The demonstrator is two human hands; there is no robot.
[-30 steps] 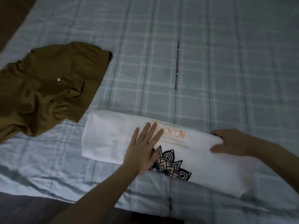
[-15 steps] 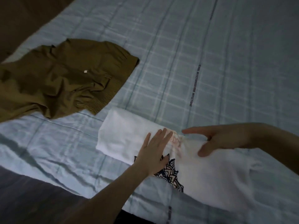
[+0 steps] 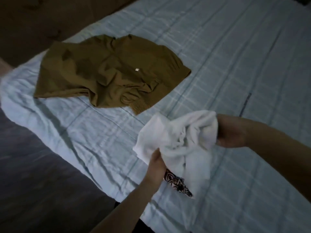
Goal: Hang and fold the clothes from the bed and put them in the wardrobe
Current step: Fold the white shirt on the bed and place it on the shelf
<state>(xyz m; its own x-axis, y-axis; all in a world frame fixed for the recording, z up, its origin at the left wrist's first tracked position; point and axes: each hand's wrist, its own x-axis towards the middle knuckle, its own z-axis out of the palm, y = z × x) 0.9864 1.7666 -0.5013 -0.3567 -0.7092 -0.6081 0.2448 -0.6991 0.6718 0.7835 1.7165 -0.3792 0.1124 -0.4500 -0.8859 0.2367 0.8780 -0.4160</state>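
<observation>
Your left hand (image 3: 155,163) pinches near edge of white T-shirt (image 3: 181,140); your right hand (image 3: 231,132) grips far bunched end. Both grips closed on cloth. Shirt lifted just above bed (image 3: 252,64), likely so folded bundle carries to wardrobe without opening; dark print hangs below. Olive garment (image 3: 107,76) lies crumpled near bed corner, unfolded. Count: two garments, two hands, one bed. Wardrobe not visible.
</observation>
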